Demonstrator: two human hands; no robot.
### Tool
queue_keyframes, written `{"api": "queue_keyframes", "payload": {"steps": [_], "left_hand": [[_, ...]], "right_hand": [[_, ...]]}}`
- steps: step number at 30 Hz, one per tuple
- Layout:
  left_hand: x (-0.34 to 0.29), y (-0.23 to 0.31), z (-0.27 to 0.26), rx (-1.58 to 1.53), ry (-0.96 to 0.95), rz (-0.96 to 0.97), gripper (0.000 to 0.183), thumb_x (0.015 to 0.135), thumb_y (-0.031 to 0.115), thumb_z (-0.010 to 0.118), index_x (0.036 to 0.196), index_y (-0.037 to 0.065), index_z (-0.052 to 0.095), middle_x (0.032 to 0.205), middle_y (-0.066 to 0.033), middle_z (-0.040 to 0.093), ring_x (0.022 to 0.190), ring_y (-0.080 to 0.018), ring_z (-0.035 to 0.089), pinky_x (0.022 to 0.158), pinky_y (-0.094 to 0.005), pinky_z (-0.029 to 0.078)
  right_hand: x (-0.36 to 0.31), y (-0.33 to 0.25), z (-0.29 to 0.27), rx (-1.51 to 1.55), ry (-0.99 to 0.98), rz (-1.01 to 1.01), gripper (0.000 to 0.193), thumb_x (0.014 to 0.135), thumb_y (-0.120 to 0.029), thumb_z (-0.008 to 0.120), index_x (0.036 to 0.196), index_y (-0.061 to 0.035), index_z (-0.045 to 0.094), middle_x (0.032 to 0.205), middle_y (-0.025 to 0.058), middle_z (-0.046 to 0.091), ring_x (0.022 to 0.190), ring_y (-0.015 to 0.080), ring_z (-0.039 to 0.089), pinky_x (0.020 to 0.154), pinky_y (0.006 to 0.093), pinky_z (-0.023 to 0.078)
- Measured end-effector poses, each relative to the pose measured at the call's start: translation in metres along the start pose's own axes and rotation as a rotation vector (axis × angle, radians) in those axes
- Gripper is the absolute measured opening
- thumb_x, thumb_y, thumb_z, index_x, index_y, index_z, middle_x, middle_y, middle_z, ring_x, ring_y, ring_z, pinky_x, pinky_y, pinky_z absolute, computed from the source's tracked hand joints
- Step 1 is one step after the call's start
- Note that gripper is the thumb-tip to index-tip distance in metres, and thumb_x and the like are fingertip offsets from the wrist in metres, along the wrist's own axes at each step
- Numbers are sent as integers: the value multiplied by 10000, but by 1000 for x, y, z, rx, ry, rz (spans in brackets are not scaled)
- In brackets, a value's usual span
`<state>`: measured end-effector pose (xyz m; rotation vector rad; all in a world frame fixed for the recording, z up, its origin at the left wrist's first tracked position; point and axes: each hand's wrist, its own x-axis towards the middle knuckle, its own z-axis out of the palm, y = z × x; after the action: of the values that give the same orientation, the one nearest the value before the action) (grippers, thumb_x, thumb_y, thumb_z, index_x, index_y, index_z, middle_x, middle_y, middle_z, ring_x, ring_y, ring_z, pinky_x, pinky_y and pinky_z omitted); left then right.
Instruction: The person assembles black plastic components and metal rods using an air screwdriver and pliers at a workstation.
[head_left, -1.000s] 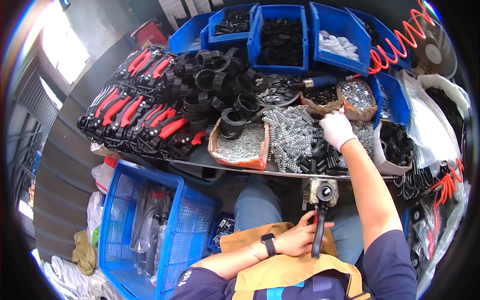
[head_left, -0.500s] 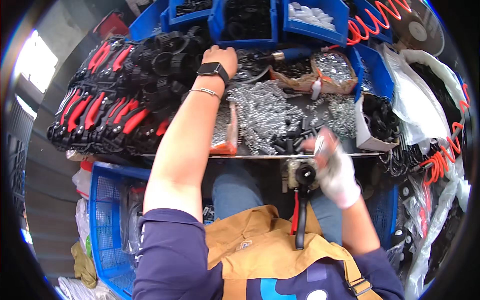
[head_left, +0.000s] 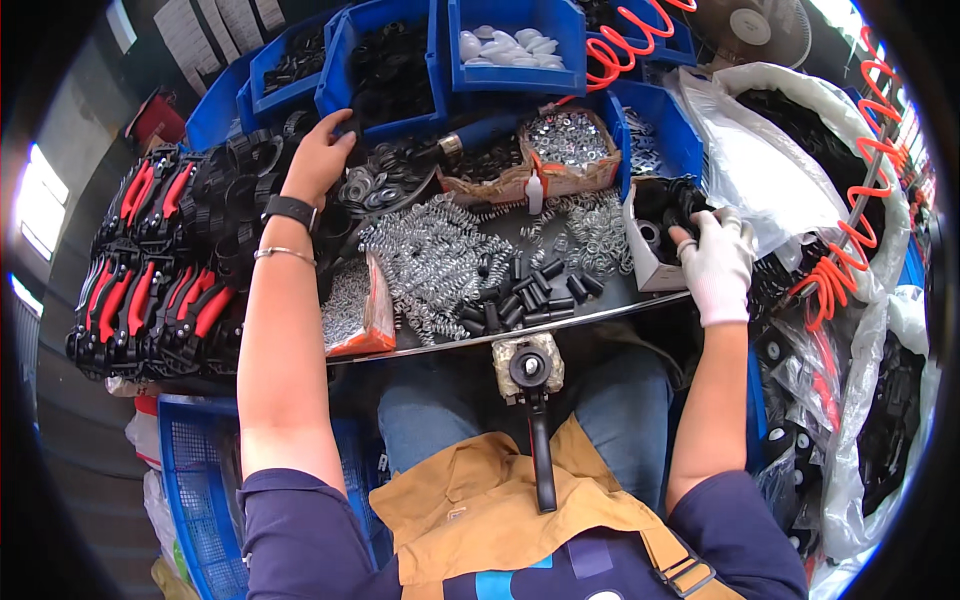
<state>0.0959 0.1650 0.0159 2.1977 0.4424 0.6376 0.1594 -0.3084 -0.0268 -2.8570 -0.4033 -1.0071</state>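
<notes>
- Since half a second ago: left hand (head_left: pixel 318 158) has reached further up to the blue bin of black parts (head_left: pixel 385 65); gloved right hand (head_left: pixel 716 262) has shifted out to the open box of black parts (head_left: pixel 655 225)
- Left hand: fingers curled over bin rim, pinching a small black piece
- Right hand: loosely bent at box edge; grip cannot be told
- Handling judgement: lift one piece cleanly, clear of the springs (head_left: pixel 435 260)

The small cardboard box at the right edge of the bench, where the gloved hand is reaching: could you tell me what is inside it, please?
The small cardboard box holds black round parts. The gloved right hand rests over its right side, hiding whatever lies beneath.
</notes>
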Motion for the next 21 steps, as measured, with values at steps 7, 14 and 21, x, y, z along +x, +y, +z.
{"api": "queue_keyframes", "payload": {"steps": [7,14,21], "left_hand": [[-102,54,-5,-1379,-212,-164,356,958,120,488,1293,2,481,989,-103,610,994,-237,626,985,-529,495],[-233,82,72,-1316,-220,-351,722,720,-150,649,1370,49,403,1231,-102,539,1097,-255,595,1002,-448,492],[-297,66,140,-220,-84,131,786,661,238,851,1310,35,456,1280,-174,480,1281,-357,397,1092,-446,308]], "right_hand": [[-25,-38,-48,956,-232,-105,239,715,-126,784,873,-25,635,1083,132,643,942,326,635,799,409,513],[-88,-89,-40,929,-716,-333,515,642,-143,830,1086,-58,584,1056,160,634,1057,362,589,892,407,487],[-34,-70,-52,1010,-1001,-200,552,726,-150,741,1235,-41,556,1140,191,617,1098,341,600,943,403,471]]}}
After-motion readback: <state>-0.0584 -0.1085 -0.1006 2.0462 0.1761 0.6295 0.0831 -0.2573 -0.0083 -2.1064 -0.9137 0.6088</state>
